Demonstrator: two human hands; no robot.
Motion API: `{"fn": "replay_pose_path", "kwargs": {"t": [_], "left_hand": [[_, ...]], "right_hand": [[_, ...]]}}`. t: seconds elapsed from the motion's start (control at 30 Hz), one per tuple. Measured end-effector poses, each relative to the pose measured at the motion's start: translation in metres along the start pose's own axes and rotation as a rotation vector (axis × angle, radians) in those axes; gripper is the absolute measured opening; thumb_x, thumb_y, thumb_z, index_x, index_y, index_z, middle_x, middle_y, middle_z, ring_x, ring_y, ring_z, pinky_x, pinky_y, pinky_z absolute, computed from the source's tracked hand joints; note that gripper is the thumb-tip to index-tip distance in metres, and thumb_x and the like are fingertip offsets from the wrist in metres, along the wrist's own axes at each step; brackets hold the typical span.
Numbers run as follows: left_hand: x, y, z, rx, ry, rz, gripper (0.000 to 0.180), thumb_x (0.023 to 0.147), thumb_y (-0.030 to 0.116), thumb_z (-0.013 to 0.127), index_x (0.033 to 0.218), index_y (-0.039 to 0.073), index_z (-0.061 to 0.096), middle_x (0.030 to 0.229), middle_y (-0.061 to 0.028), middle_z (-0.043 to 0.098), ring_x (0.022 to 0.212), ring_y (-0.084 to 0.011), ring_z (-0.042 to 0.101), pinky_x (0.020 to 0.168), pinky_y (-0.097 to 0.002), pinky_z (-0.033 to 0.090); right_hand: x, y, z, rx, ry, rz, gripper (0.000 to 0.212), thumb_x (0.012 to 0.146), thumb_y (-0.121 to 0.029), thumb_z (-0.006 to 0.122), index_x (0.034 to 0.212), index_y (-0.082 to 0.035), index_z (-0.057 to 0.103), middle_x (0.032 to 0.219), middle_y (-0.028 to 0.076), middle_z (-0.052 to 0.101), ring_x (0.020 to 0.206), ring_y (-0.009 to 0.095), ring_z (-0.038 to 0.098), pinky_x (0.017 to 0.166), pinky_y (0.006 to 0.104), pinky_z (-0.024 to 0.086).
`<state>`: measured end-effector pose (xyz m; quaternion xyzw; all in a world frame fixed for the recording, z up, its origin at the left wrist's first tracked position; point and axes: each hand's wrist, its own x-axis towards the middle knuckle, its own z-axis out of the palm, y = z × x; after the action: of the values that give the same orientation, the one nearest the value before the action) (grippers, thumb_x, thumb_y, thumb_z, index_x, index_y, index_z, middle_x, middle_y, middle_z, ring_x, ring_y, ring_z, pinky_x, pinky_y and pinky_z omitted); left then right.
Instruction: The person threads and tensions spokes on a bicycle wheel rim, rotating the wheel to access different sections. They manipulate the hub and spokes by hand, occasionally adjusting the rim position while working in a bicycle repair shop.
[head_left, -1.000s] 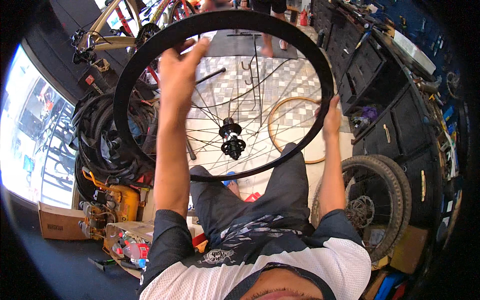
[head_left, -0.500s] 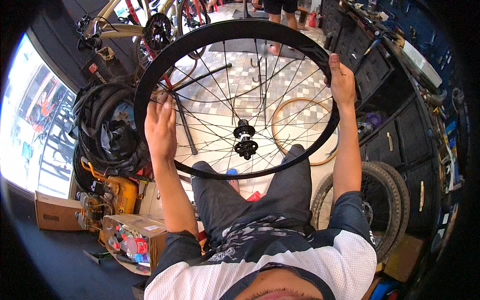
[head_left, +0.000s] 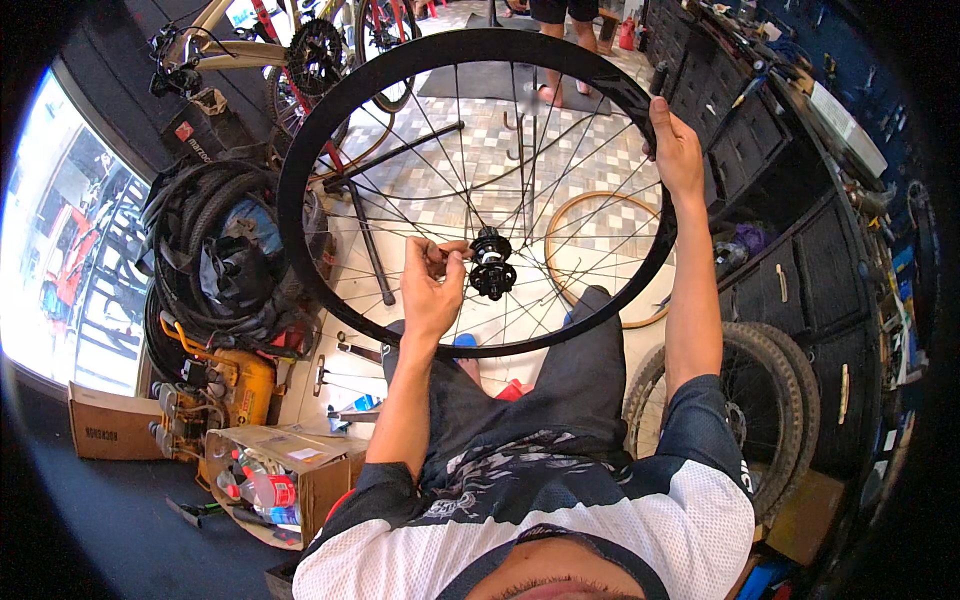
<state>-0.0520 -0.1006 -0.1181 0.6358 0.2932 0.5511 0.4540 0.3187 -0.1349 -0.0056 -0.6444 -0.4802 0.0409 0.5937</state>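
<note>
A black bicycle wheel (head_left: pixel 480 48) without a tyre is held up before me, tilted over my knees. My right hand (head_left: pixel 677 162) grips its rim at the upper right, thumb on the near face. At the wheel's middle is a black hub (head_left: pixel 492 278) with a paler band, its thin dark spokes running out to the rim. My left hand (head_left: pixel 432 295) is among the spokes just left of the hub, fingers curled in toward the thumb. Whether they pinch a spoke or something small is too fine to see.
Beyond the wheel, a tan hoop (head_left: pixel 585 200) and a black stand (head_left: pixel 368 240) are on the tiled floor. Bicycles (head_left: pixel 240 55) and hanging tyres (head_left: pixel 200 215) crowd the left, above a cardboard box (head_left: pixel 335 490) of bottles. Dark drawers (head_left: pixel 770 290) and knobbly-tyred wheels (head_left: pixel 790 400) line the right.
My left hand has left the rim's left side and moved right, to beside the hub. The wheel has shifted slightly up and right, with my right hand still gripping its rim.
</note>
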Motion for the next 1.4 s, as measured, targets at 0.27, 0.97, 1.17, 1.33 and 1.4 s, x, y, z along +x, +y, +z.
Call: {"fn": "replay_pose_path", "kwargs": {"t": [0.27,0.97,1.17,1.33,1.4], "left_hand": [[-0.003,0.008,-0.008,-0.103,-0.16,-0.119,0.037,0.105,0.001,0.058,0.136,0.003,0.038,0.109,-0.0159,0.071,0.093,-0.0165,0.071,0.083,-0.0288,0.06],[0.009,0.001,0.005,-0.38,0.171,-0.175,0.035,0.104,0.004,0.058,0.13,0.005,0.034,0.116,-0.0208,0.063,0.1,-0.0301,0.073,0.085,-0.0416,0.064],[0.008,0.019,-0.009,0.041,0.082,-0.24,0.027,0.101,0.009,0.068,0.118,0.0,0.049,0.094,-0.0183,0.074,0.083,-0.0211,0.074,0.072,-0.0328,0.059],[0.024,0.086,-0.021,0.645,-0.032,-0.271,0.034,0.094,0.015,0.076,0.116,-0.003,0.058,0.087,-0.0155,0.075,0.081,-0.0283,0.074,0.07,-0.04,0.057],[0.025,0.102,-0.013,0.566,0.122,-0.072,0.038,0.093,0.015,0.077,0.121,-0.004,0.059,0.092,-0.017,0.076,0.083,-0.0305,0.074,0.072,-0.042,0.058]], "right_hand": [[-0.041,-0.058,0.033,-0.412,0.444,-0.452,0.03,0.093,-0.022,0.076,0.116,-0.004,0.07,0.111,0.015,0.068,0.107,0.034,0.062,0.098,0.0445,0.048],[-0.077,-0.082,0.145,0.304,-0.731,0.065,0.019,0.103,-0.01,0.061,0.117,0.002,0.066,0.084,0.003,0.065,0.072,0.01,0.064,0.063,0.0292,0.055],[-0.087,-0.087,0.149,0.392,-0.896,0.078,0.017,0.104,-0.005,0.056,0.119,0.003,0.061,0.089,0.003,0.064,0.077,0.011,0.064,0.068,0.0255,0.053],[-0.089,-0.094,0.131,0.374,-0.897,0.044,0.018,0.101,-0.005,0.058,0.117,0.003,0.062,0.088,0.004,0.065,0.078,0.011,0.063,0.074,0.0278,0.053],[-0.093,-0.091,0.127,0.374,-0.87,-0.035,0.019,0.097,-0.007,0.06,0.113,0.002,0.064,0.084,0.007,0.067,0.076,0.013,0.065,0.073,0.0311,0.054]]}}
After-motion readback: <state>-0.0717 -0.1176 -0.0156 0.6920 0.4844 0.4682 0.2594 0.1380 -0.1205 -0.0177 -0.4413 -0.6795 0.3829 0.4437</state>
